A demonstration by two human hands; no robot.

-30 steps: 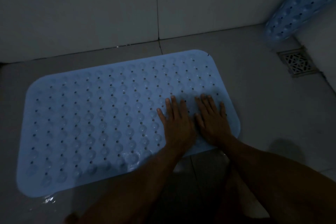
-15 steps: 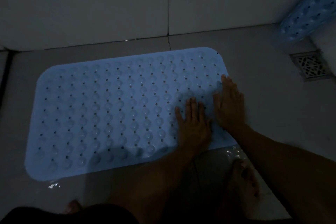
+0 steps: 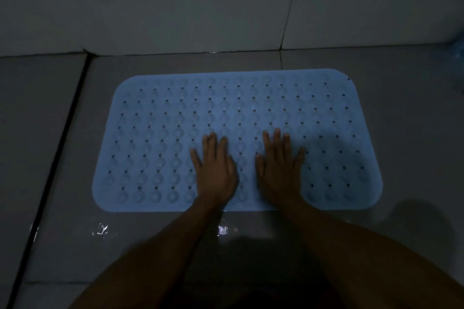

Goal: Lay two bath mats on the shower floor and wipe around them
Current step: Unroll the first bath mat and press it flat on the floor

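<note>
both hands (image 3: 247,170) flat, blue bath mat (image 3: 155,133)

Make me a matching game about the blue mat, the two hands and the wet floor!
Things:
1. bath mat
2. left hand
3. right hand
4. shiny wet patch

Clues:
A. flat on the mat, nearer its right end
B. on the floor tiles, just in front of the mat
C. light blue, full of little holes
D. flat on the mat, nearer its left end

Pairs: 1-C, 2-D, 3-A, 4-B

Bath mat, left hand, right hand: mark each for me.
Bath mat (image 3: 175,118), head view, bare dimpled surface left of centre.
Left hand (image 3: 217,170), head view, back of the hand.
Right hand (image 3: 280,170), head view, back of the hand.
</note>
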